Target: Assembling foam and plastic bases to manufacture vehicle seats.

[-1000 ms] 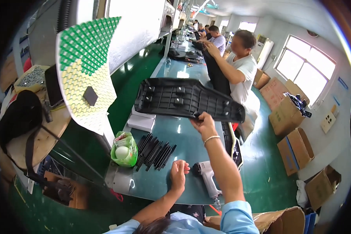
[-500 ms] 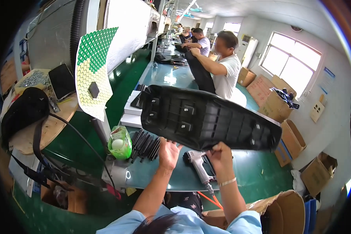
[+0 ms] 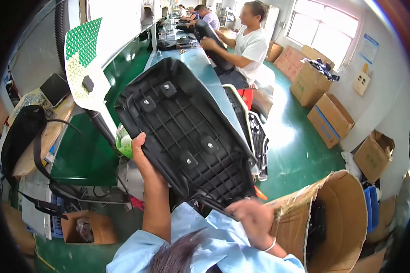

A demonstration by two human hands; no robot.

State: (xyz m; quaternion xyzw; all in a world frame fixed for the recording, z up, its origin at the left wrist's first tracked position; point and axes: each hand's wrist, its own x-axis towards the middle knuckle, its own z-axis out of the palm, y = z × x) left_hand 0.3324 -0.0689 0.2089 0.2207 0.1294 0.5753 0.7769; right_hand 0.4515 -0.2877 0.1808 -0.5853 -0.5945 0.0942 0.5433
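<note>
A long black motorcycle seat is tilted up in front of me, its ribbed plastic underside facing me. Small raised pads with metal fasteners dot that underside, and the black cover wraps around its edges. My left hand grips the left edge, thumb over the rim. At the narrow lower end, my right hand is closed on the seat's edge, somewhat blurred by motion. Most of the bench behind the seat is hidden. Below the seat's right side a short piece of orange hose shows.
A large open cardboard box stands close at my right, with dark pieces inside. More black ribbed seat bases are stacked beyond the seat. Across the bench a co-worker handles another black seat. A green container is partly covered at left.
The seat has swung from lying nearly crosswise to a steep slant and come closer to me. My left hand now grips its side. The air-powered gun on the bench is hidden now.
</note>
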